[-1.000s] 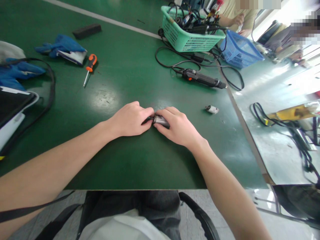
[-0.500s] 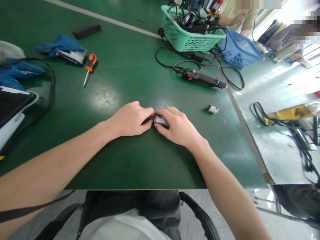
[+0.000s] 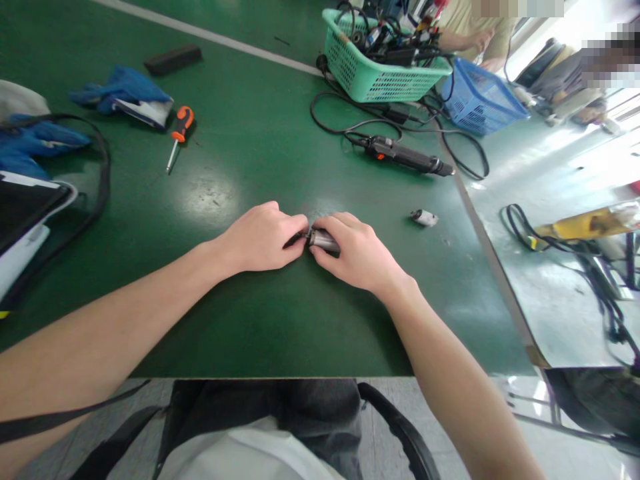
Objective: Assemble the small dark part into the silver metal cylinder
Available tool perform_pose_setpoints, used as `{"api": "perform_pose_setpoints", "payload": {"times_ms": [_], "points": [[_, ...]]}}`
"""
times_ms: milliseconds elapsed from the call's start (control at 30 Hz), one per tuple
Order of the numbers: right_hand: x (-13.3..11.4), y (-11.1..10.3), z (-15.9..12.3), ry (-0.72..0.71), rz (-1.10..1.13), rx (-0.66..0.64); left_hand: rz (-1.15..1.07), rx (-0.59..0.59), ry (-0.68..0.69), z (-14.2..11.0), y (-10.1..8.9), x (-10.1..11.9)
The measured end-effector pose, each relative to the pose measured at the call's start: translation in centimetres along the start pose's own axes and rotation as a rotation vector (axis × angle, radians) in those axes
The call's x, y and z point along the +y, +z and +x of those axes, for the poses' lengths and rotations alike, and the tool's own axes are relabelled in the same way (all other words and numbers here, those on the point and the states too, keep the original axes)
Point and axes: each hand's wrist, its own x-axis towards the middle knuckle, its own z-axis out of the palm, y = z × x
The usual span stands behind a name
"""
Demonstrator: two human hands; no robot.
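Observation:
Fingers and thumb of my right hand (image 3: pixel 353 250) wrap round a small silver cylinder that looks like a motor (image 3: pixel 324 241), lying near the middle of the green table (image 3: pixel 280 320). Its dark end faces left. My left hand (image 3: pixel 267 238) is closed in a pinch at that end, on a small dark piece mostly hidden by the fingers. Whether this piece joins the motor, I cannot tell. A second small silver cylinder (image 3: pixel 425 218) lies on the table to the right of my right hand.
A black electric screwdriver (image 3: pixel 403 155) with its cord lies ahead on the right. Behind it stand a green basket (image 3: pixel 380 87) of tools and cables and a blue basket (image 3: pixel 480 100). An orange-handled screwdriver (image 3: pixel 180 137), blue gloves (image 3: pixel 123 93) and a dark bar (image 3: pixel 173 60) lie at left.
My right hand and the motor have shifted very slightly right, so a thin gap shows between the fingertips of both hands. My left hand is almost still.

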Motion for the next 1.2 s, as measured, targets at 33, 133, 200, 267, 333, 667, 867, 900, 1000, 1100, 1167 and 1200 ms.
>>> {"api": "perform_pose_setpoints", "payload": {"times_ms": [33,133,200,267,333,667,867,900,1000,1100,1167,1200], "points": [[0.0,0.01,0.0,0.001,-0.003,0.0,0.002,-0.002,-0.001,0.0,0.0,0.01],[-0.04,0.0,0.0,0.007,-0.009,-0.003,0.002,-0.005,-0.005,0.04,0.0,0.06],[-0.04,-0.03,0.0,0.012,-0.016,-0.001,-0.002,-0.005,-0.008,0.08,0.02,0.07],[0.0,-0.05,0.0,0.015,-0.025,0.005,-0.009,-0.007,-0.012,0.09,0.04,0.06],[0.06,-0.06,0.0,0.017,-0.033,0.012,-0.012,-0.007,-0.018,0.09,0.08,0.06],[0.12,0.02,-0.06,0.038,-0.047,0.022,-0.008,-0.005,-0.028,0.03,0.19,-0.02],[0.11,-0.08,-0.07,0.044,-0.054,0.013,0.001,-0.002,-0.026,0.1,0.27,0.02],[0.11,-0.09,-0.06,0.044,-0.054,0.012,0.003,-0.001,-0.024,0.1,0.27,0.03],[0.09,-0.1,-0.05,0.043,-0.057,0.008,0.011,0.004,-0.016,0.08,0.27,0.01],[0.06,-0.12,-0.08,0.042,-0.061,0.006,0.006,0.004,-0.014,0.07,0.26,-0.05],[0.05,-0.15,-0.09,0.042,-0.062,0.006,0.002,0.001,-0.018,0.08,0.24,-0.08],[0.04,-0.16,-0.09,0.043,-0.061,0.005,0.0,-0.002,-0.019,0.08,0.23,-0.08]]}}
